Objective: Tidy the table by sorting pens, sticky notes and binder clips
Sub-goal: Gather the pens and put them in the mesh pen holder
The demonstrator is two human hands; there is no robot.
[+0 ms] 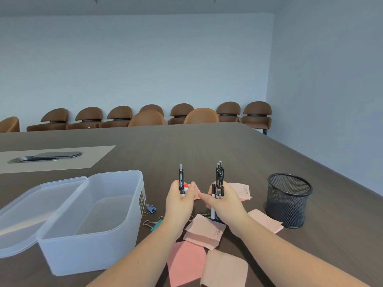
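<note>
Head view: both hands raised over the dark wood tabletop (207, 146), each gripping pens upright. Left hand (179, 200) fingers curled around a black pen (181, 179) plus what looks like a red-capped white pen (186, 187), tips hidden in the fist. Right hand (224, 203) fingers wrapped around a bunch of black pens (219, 176), clicker ends up; one white marker with black cap (213, 204) hangs lower, sticking out below the palm. Exact pen count in the right hand unclear.

Sticky notes scattered on the tabletop under and around the hands: pink pad (241, 189) behind the right hand, pale pad (204, 230) below the wrists, pink sheet (186, 262) near the bottom edge, beige pad (224, 268) just beside it on the right, another pale pad (267, 220) touching or just beside the base of the pen cup. A pink corner also shows between the hands, mostly hidden.

Binder clips: blue one (151, 209) touching or just beside the container's right wall, teal one (154, 223) near the left forearm. More clip wire partly hidden under the hands.

Black mesh pen cup (289, 200) stands upright at right, well apart from the hands; inside not visible. Translucent plastic container (93, 222) at left, open, looks empty, its lid (27, 214) leaning against its left side.
</note>
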